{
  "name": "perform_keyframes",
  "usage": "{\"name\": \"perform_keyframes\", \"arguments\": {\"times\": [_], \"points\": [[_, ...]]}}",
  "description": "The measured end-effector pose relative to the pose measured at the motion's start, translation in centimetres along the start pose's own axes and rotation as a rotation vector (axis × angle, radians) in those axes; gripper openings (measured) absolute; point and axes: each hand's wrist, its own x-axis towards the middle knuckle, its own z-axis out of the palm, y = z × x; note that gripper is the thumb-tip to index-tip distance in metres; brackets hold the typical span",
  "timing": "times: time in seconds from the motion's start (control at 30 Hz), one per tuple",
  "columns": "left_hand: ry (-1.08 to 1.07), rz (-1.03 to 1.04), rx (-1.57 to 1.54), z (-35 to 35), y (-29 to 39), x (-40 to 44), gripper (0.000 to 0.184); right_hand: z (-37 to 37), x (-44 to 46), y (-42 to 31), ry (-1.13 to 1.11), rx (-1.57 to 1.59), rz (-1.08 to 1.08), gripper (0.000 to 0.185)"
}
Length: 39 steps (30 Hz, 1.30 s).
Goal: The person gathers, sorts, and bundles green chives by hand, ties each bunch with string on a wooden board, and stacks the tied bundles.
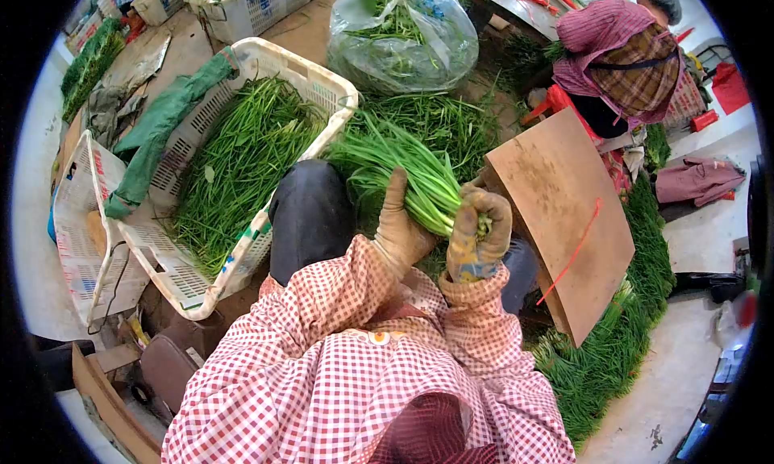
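Note:
A bunch of green onions lies across my lap area, its leaf tips to the upper left and its pale root ends to the lower right. Around its middle is my left hand in a dirty work glove, with the thumb up along the stems. My right hand, gloved too, has its fingers curled at the root ends, closed on them. Just beyond the bunch, loose greens are heaped on the floor. The palm side of my left hand is hidden.
A white plastic crate with loose greens stands at my left, a green cloth over its edge. A brown board bearing a red strip leans at my right. Behind are a clear bag and another person. Bundled greens line the right wall.

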Motion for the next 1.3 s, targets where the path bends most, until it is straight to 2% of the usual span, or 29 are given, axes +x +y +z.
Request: {"name": "perform_keyframes", "arguments": {"times": [0.07,0.1,0.17,0.2,0.23,0.33,0.4,0.43,0.5,0.53,0.57,0.63,0.67,0.7,0.73,0.77,0.8,0.83,0.9,0.97,1.0,1.03,1.07,1.13,1.17,1.2,1.23,1.27,1.3], "points": [[-0.074,-0.008,0.043,0.2,0.2,0.0,0.065,-1.5,1.1,-1.8,-0.348,-0.069,-0.149,0.019],[-0.074,-0.008,0.042,0.3,0.4,0.1,0.065,-2.1,1.7,-2.7,-0.483,-0.022,-0.084,0.025],[-0.093,-0.052,0.163,0.6,0.7,0.0,0.067,-4.0,4.0,-4.3,-0.750,0.097,0.207,0.032],[-0.105,-0.049,0.142,1.2,0.4,-0.1,0.067,-4.4,4.6,-5.1,-0.701,0.286,0.518,0.039],[-0.106,-0.062,0.143,1.9,0.1,-0.1,0.067,-4.6,5.7,-6.0,-0.669,0.453,0.729,0.045],[-0.135,0.035,0.305,3.2,-0.7,0.0,0.066,-5.0,7.0,-6.8,-0.613,0.273,0.686,0.047],[-0.200,0.025,0.361,2.9,-0.6,0.9,0.067,-5.4,7.8,-7.1,-0.581,-0.168,0.606,0.057],[-0.257,0.024,0.419,2.8,-0.4,1.2,0.067,-5.5,8.4,-7.4,-0.574,-0.175,0.597,0.057],[-0.262,-0.035,0.446,2.7,-0.2,1.3,0.066,-5.6,9.8,-8.5,-0.661,-0.250,0.621,0.073],[-0.259,-0.054,0.524,2.7,-0.4,1.5,0.063,-6.4,9.9,-7.7,-0.737,-0.193,0.806,0.091],[-0.259,-0.074,0.606,2.9,-0.4,1.6,0.060,-6.3,10.2,-7.2,-0.723,-0.196,0.796,0.091],[-0.231,-0.040,0.725,3.4,-0.7,1.5,0.057,-5.7,10.6,-7.0,-0.876,-0.167,0.678,0.095],[-0.176,0.003,0.940,3.5,-1.0,1.7,0.056,-5.3,10.6,-7.1,-0.912,-0.132,0.649,0.098],[-0.122,0.048,1.158,3.5,-1.2,1.9,0.056,-5.5,9.8,-6.1,-0.891,-0.132,0.640,0.098],[-0.149,0.033,1.413,3.7,-1.2,2.1,0.058,-6.1,8.3,-3.7,-0.751,0.025,0.644,0.096],[-0.179,0.026,1.428,1.6,-1.8,3.6,0.058,-7.1,8.2,-1.7,-0.677,0.078,0.607,0.094],[-0.216,0.004,1.229,-2.1,-2.9,6.2,0.063,-8.1,8.2,0.2,-0.607,0.130,0.566,0.093],[-0.266,-0.159,0.916,-0.4,-4.0,7.3,0.065,-8.0,9.1,0.2,-0.586,0.128,0.533,0.093],[-0.216,-0.506,0.277,3.0,-6.3,9.6,0.070,-7.8,10.9,0.0,-0.423,0.154,0.390,0.098],[-0.122,-0.674,0.287,3.9,-8.5,11.9,0.067,-9.6,12.9,-0.4,-0.342,0.156,0.336,0.105],[-0.266,-0.901,0.173,4.7,-9.2,13.6,0.070,-10.8,13.8,-0.5,-0.290,0.188,0.337,0.108],[-0.280,-0.928,0.184,5.0,-10.3,14.8,0.070,-12.2,14.7,-0.5,-0.241,0.219,0.339,0.110],[-0.615,-0.625,1.054,5.2,-11.3,15.9,0.069,-13.5,15.4,-0.5,-0.193,0.253,0.342,0.113],[-0.860,-0.215,1.631,7.6,-13.1,15.8,0.069,-16.3,15.7,2.2,-0.141,0.281,0.305,0.112],[-0.912,0.026,1.901,8.8,-14.0,15.7,0.069,-18.7,15.8,2.8,-0.219,-0.016,0.283,0.107],[-0.626,-0.389,1.313,9.0,-14.9,16.2,0.067,-20.5,16.1,2.6,-0.294,-0.311,0.247,0.103],[-0.482,-0.574,1.002,8.5,-15.6,16.7,0.066,-21.1,15.9,3.5,-0.283,-0.316,0.248,0.103],[-0.302,-0.718,0.693,8.0,-16.4,17.2,0.066,-21.0,15.4,5.0,-0.224,-0.036,0.307,0.104],[-0.328,-0.588,0.887,7.0,-16.8,17.3,0.058,-20.5,15.4,4.8,-0.199,0.063,0.372,0.106]]}}
